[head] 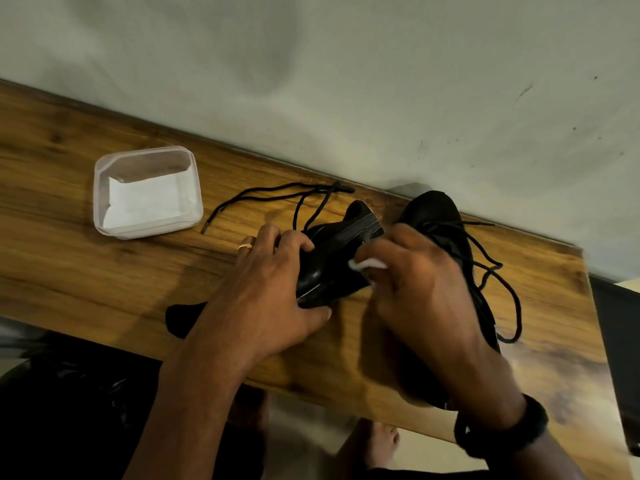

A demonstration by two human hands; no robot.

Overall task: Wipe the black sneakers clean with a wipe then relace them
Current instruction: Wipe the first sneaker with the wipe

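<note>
Beside the sneaker [336,251]: loose lace [263,195], wipe tub [149,164].

On the brown wooden bench [104,271], the left hand [273,292] grips a black leather sneaker [341,251] tipped on its side. The right hand [419,289] pinches a small white wipe [369,264] against it. A second black sneaker with laces [433,209] stands just right. A loose black shoelace [277,192] lies farther back. At far left sits a clear plastic tub [145,233] of white wipes.

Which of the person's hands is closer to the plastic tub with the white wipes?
Left. The left hand grips the sneaker to the right of the tub; the right hand, pinching a wipe, is farther right, beyond that sneaker.
</note>
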